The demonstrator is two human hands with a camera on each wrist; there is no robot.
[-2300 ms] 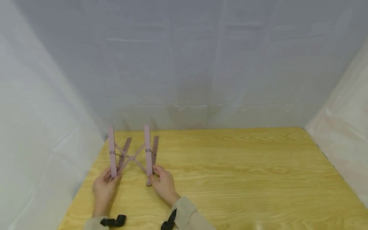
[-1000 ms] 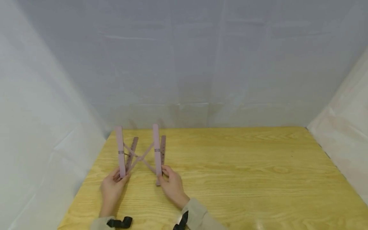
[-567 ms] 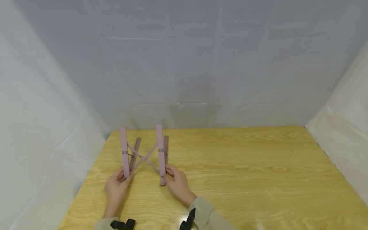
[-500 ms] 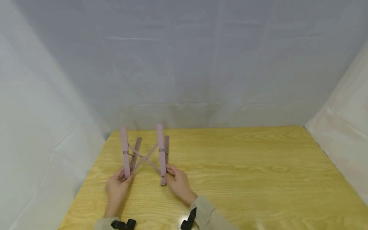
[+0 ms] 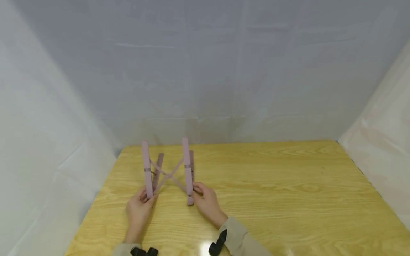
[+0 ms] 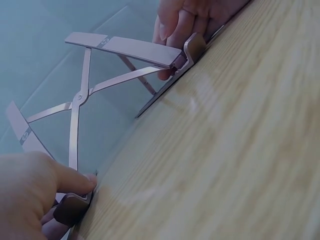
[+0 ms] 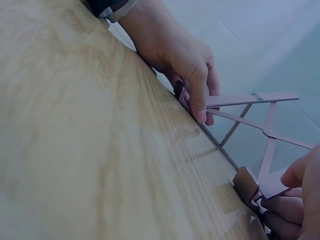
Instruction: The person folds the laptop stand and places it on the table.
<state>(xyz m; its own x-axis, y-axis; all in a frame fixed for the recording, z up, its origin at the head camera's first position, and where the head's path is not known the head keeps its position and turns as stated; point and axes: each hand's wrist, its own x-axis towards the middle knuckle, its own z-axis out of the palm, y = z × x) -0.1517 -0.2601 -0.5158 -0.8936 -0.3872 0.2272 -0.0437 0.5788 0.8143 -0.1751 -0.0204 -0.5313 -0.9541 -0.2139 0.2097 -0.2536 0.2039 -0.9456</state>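
A pink folding laptop stand (image 5: 187, 163) stands unfolded on the left part of the table, its thin cross arms making an X between two sloping rails. My left hand (image 5: 138, 210) grips the near end of the left rail, thumb on the inner side. At the near end of the right rail, my right hand (image 5: 208, 203) pinches the frame between thumb and fingers. In the left wrist view the laptop stand (image 6: 80, 97) shows its centre pivot and a raised front lip by each hand. Its base bars lie along the tabletop in the right wrist view.
The wood-grain table (image 5: 272, 192) stretches far to the right of the stand. Pale sheeting (image 5: 217, 71) rises behind the table's back edge, with more at both sides. Black wrist cameras (image 5: 218, 242) are strapped over the sleeves.
Both hands have shifted the laptop stand steadily to the right across the table, keeping the same hold on it. Its unfolded shape stays the same.
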